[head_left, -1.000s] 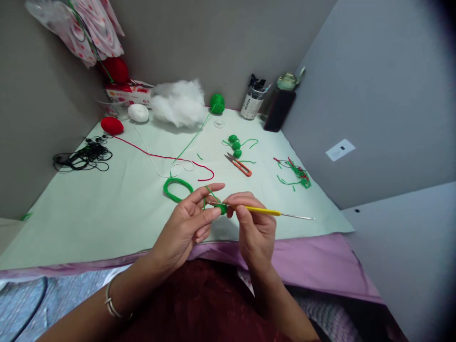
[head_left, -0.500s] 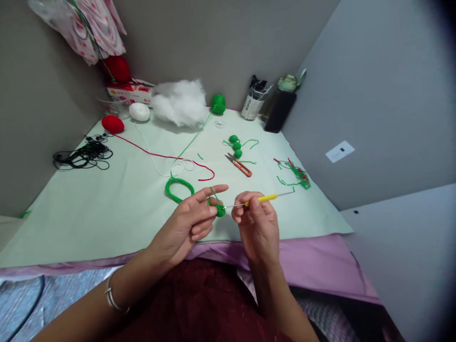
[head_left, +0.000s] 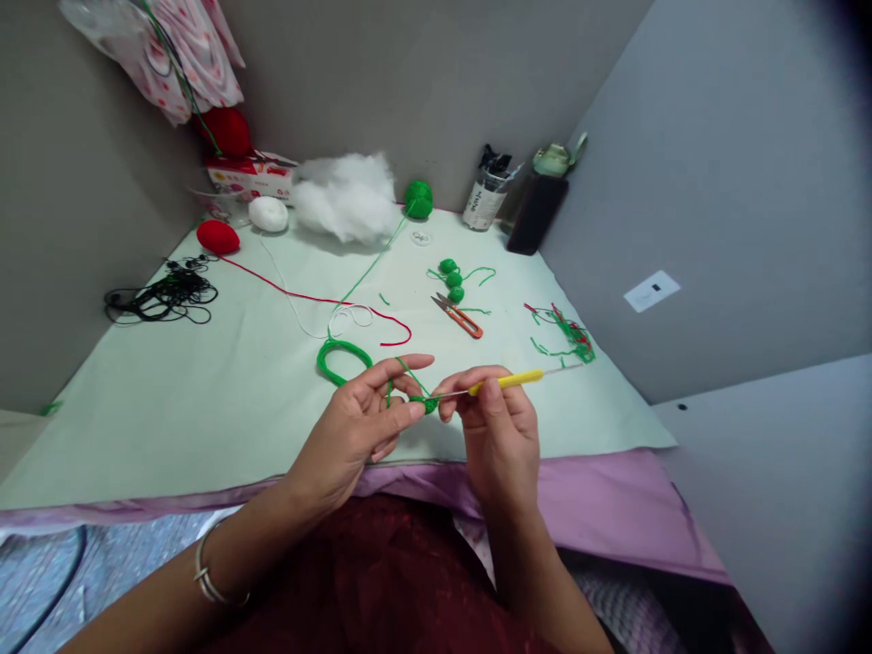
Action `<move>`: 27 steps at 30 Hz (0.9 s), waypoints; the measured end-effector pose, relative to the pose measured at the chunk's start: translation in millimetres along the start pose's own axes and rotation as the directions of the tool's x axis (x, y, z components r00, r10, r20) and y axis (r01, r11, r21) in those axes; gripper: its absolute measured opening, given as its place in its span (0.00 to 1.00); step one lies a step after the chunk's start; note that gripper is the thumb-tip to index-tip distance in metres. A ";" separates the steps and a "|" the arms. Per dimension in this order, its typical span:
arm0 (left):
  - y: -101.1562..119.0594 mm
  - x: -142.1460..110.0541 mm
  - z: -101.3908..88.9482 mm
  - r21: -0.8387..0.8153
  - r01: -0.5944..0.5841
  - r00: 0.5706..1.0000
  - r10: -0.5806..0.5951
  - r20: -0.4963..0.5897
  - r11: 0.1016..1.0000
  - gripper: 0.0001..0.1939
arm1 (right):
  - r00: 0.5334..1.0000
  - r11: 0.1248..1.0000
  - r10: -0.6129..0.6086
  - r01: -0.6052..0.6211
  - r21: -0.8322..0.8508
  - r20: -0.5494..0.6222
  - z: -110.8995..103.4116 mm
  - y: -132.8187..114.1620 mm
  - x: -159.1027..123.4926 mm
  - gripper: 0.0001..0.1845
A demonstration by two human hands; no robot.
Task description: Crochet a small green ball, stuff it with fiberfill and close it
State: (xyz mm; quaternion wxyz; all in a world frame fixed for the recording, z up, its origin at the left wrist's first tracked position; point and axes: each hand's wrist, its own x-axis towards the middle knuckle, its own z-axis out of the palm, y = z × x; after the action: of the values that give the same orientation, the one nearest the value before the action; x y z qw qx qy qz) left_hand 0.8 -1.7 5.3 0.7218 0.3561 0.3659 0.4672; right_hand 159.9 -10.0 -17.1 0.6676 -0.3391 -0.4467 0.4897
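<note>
Between thumb and fingers, my left hand pinches a small green crochet piece. Green yarn runs from the piece up over the outstretched left index finger. My right hand is closed around the yellow handle of a crochet hook. The hook's thin metal shaft points left, its tip at the green piece; whether it is through a stitch is too small to tell. Just beyond my left hand lies a green yarn-wrapped ring. Orange-handled thread snips lie near several small green crocheted balls.
White stuffing sits at the back beside a green yarn ball. White yarn, red yarn and tangled black cord lie left. Yarn scraps, a pen cup and a phone are on the right.
The green piece has shifted slightly right, and my left thumb reaches further over it. My right hand and the hook have moved a little right, with the right fingertips now closer to the piece.
</note>
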 end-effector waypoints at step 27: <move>-1.1 -0.2 -0.4 -0.139 0.078 0.996 -0.071 0.050 0.987 0.22 | 0.960 0.924 -0.264 0.278 -0.262 0.089 1.2 2.3 -4.4 0.11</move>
State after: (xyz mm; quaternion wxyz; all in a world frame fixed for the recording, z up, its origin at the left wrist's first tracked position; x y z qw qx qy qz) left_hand 0.9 -2.2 4.1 0.7701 0.3008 0.3287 0.4565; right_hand 157.5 -13.6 -19.8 0.6643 -0.3496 -0.5693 0.3353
